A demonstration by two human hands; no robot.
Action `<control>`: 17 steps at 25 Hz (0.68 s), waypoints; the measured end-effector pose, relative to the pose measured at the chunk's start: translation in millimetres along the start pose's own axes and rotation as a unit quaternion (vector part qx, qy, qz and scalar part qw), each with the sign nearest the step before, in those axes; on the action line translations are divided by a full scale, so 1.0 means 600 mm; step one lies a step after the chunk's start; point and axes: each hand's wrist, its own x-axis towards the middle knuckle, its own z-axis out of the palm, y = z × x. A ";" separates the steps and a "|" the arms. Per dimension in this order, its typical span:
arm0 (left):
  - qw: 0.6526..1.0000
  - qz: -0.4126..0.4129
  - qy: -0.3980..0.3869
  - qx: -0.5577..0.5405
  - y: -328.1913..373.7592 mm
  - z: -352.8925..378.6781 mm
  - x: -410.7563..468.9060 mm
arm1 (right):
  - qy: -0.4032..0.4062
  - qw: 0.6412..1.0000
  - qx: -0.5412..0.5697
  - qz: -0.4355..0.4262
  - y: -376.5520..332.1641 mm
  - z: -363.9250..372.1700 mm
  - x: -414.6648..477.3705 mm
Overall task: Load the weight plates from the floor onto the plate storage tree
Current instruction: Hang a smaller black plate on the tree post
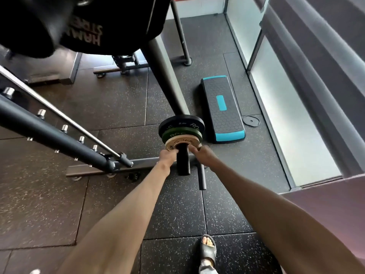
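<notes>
Ctr of frame: L hand (167, 156) & R hand (201, 154) are gripping the small tan plate (177, 144) at opposite rim edges, fingers curled round it. It's sitting on the peg (183, 161), just in front of the green plate (182, 134). Prob. light, rigid and smooth, so rim hold is looking right.

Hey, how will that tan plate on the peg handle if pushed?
Likely stiff and heavy for its size: the tan plate looks a solid disc. Threaded on the peg, it should slide, not roll. Left hand and right hand grip its rim.
</notes>
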 end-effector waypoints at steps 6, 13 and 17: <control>0.986 -0.001 -0.017 -0.166 0.068 0.041 0.038 | 0.031 0.998 0.047 -0.039 -0.037 0.009 0.059; 0.986 -0.002 0.011 -0.168 0.127 0.054 0.065 | 0.018 0.996 0.032 -0.077 -0.085 -0.014 0.089; 0.995 0.024 -0.018 -0.098 0.119 0.037 0.052 | 0.009 0.997 0.019 -0.071 -0.087 -0.024 0.074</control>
